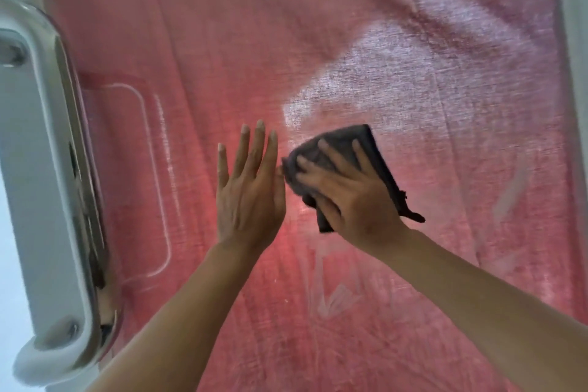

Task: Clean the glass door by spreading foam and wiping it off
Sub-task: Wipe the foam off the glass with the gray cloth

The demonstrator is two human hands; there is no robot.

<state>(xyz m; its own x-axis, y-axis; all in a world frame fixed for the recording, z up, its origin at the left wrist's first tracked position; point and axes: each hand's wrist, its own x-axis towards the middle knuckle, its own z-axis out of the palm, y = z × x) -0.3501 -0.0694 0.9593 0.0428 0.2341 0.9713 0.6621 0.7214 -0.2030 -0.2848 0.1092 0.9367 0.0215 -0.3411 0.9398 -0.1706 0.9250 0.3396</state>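
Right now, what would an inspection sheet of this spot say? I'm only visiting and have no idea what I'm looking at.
Surface: glass door, with whitish foam haze on the upper right and thin streaks lower down.
Job's things: dark grey cloth, folded, held against the glass.
Clutter: nothing seen.
Hands: left hand flat on the glass, fingers straight; right hand pressing the cloth to the glass, fingers spread over it.
Cables: nothing seen.
Surroundings: pink curtain behind the glass; metal door handle on the left edge; pale door frame at the right.
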